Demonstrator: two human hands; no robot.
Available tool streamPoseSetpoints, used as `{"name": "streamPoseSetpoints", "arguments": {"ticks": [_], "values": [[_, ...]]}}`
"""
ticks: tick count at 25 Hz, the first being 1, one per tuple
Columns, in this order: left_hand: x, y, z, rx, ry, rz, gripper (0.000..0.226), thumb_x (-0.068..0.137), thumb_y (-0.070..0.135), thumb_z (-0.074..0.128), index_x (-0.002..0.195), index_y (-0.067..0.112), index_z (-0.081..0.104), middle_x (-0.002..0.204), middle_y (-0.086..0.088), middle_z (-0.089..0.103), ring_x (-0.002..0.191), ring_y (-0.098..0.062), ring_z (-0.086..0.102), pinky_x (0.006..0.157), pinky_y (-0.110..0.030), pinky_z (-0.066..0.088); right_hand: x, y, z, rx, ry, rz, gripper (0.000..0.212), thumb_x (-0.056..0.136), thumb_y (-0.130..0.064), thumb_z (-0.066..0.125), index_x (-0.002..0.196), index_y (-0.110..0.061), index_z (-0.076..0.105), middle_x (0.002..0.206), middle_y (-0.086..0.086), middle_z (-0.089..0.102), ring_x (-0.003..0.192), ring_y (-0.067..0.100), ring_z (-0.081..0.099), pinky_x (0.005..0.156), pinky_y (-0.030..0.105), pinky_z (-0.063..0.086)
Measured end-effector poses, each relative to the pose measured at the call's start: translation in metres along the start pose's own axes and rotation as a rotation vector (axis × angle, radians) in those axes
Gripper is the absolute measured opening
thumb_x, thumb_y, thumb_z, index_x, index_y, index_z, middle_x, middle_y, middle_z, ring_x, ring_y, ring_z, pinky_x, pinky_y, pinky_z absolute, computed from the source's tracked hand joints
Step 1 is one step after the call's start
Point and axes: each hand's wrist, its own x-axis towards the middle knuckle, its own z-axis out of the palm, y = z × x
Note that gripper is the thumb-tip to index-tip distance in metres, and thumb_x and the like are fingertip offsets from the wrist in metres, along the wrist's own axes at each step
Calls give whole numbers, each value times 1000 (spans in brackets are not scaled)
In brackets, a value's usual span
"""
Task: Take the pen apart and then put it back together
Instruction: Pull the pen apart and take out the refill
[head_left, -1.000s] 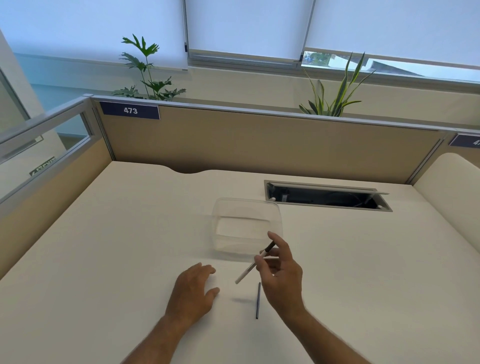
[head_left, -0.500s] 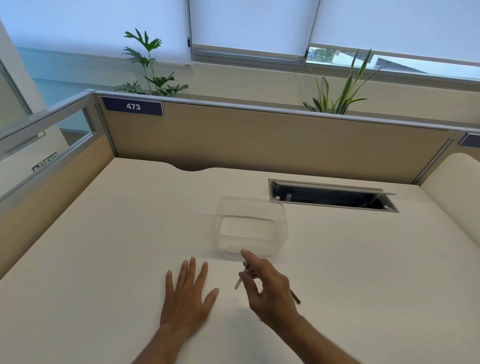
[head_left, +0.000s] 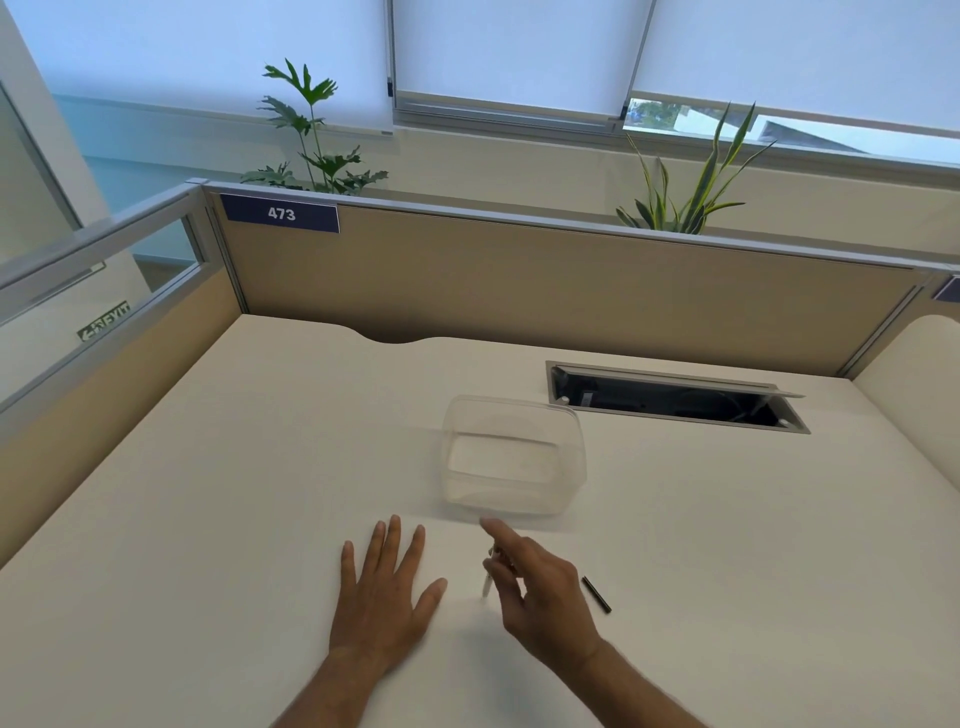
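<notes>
My right hand (head_left: 540, 592) holds a pale pen barrel (head_left: 487, 584) between thumb and fingers, index finger stretched out. The barrel points down at the desk (head_left: 260, 493), and most of it is hidden behind the fingers. A short dark pen part (head_left: 596, 594) lies on the desk just right of that hand. Left of the barrel, my left hand (head_left: 387, 592) rests flat on the desk with its fingers spread and nothing in it.
A clear plastic container (head_left: 511, 454) stands just beyond my hands. Behind it to the right is an open cable slot (head_left: 675, 397) in the desk. Beige partition walls (head_left: 519, 280) close off the back and left.
My right hand has come down from in front of the container to just above the desk, still holding the barrel. My left hand has flattened and spread its fingers.
</notes>
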Motion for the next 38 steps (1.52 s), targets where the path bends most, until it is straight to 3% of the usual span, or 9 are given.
{"name": "streamPoseSetpoints", "arguments": {"ticks": [8, 11, 15, 19, 22, 26, 29, 32, 38], "values": [[1, 1, 0, 29, -4, -13, 77, 83, 69, 5, 151, 33, 2, 162, -3, -2, 148, -21, -7, 114, -52, -14, 22, -6, -20, 99, 171, -6, 65, 86, -4, 71, 141, -30, 49, 95, -2, 72, 85, 2, 68, 77, 20, 60], [0, 1, 0, 40, -12, -9, 76, 84, 68, 8, 151, 31, 7, 162, -5, 3, 148, -23, -2, 114, -53, -11, 16, -3, -18, 90, 162, -3, 66, 86, -3, 71, 141, -32, 48, 101, -2, 73, 85, 2, 69, 75, 24, 61], [0, 3, -4, 52, -9, 58, 73, 90, 64, 16, 148, 22, 28, 157, -12, 25, 145, -29, 19, 114, -58, 2, 5, 2, -11, 48, 139, -21, 64, 88, -8, 69, 141, -36, 47, 88, -4, 71, 75, 7, 68, 68, 28, 59], [2, 0, 0, 59, 14, 85, 72, 90, 64, 16, 151, 25, 16, 160, -9, 13, 147, -28, 7, 114, -56, -4, 3, 3, -8, 41, 109, -43, 69, 83, 0, 74, 139, -33, 50, 84, -1, 73, 72, 10, 69, 64, 28, 58], [2, 0, 1, 55, 12, 81, 72, 90, 64, 20, 151, 25, 16, 160, -8, 12, 147, -27, 7, 113, -55, -8, 15, -5, -16, 26, 167, -116, 58, 83, -2, 74, 135, -21, 56, 83, 2, 74, 70, 14, 69, 63, 29, 58], [3, 0, -1, 57, 23, 87, 72, 89, 64, 26, 149, 24, 24, 158, -10, 22, 145, -28, 18, 112, -54, -5, 36, -12, -32, 61, 334, -182, 41, 93, -16, 67, 134, -17, 58, 98, -5, 73, 85, 5, 70, 79, 16, 56], [2, -1, 0, 41, 31, 86, 73, 89, 64, 25, 150, 25, 20, 159, -8, 18, 147, -26, 12, 113, -54, -7, 16, -11, -19, 68, 226, -169, 40, 91, -12, 68, 130, -18, 59, 96, -2, 73, 81, 10, 72, 73, 23, 60], [2, -1, 0, 35, 27, 87, 72, 89, 64, 25, 150, 24, 21, 159, -8, 18, 146, -26, 12, 113, -54, -6, -10, -6, -4, 29, 49, -118, 57, 84, 0, 71, 132, -26, 53, 84, 4, 75, 70, 16, 71, 61, 30, 59], [1, 1, -3, 9, 57, 93, 72, 89, 63, 27, 149, 24, 26, 158, -8, 22, 146, -27, 17, 112, -52, -7, 21, -5, -22, 97, 221, -119, 40, 92, -15, 65, 130, -26, 58, 93, -7, 71, 81, 3, 69, 76, 14, 55]]}}
